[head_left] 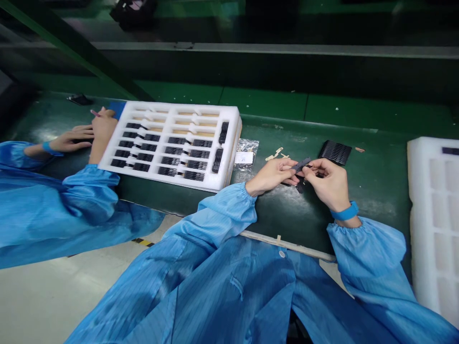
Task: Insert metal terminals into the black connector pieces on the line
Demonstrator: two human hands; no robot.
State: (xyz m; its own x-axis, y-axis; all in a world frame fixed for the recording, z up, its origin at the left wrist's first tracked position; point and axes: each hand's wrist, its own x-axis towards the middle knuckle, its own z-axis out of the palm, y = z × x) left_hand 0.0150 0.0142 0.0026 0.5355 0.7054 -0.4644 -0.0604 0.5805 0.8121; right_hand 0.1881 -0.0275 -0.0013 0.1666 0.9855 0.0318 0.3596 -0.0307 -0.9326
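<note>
Between my two hands is a small dark grey flat strip-shaped part [301, 165], held just above the green bench. My left hand [273, 174] pinches its left end between thumb and fingers. At the other end, the thumb and forefinger of my right hand [329, 180] close on the part. Small black pieces [299, 188] show below my fingers, partly hidden. A row of black ribbed parts [335, 152] lies just behind my right hand. Beyond my left hand are some small cream-coloured strips [275, 154].
A white foam tray [234, 138] of black parts stands to the left, with a clear plastic bag [245, 155] beside it. Another foam tray [418, 191] stands at far right. A co-worker's hands [102, 129] are at the left, one holding a pen-like item.
</note>
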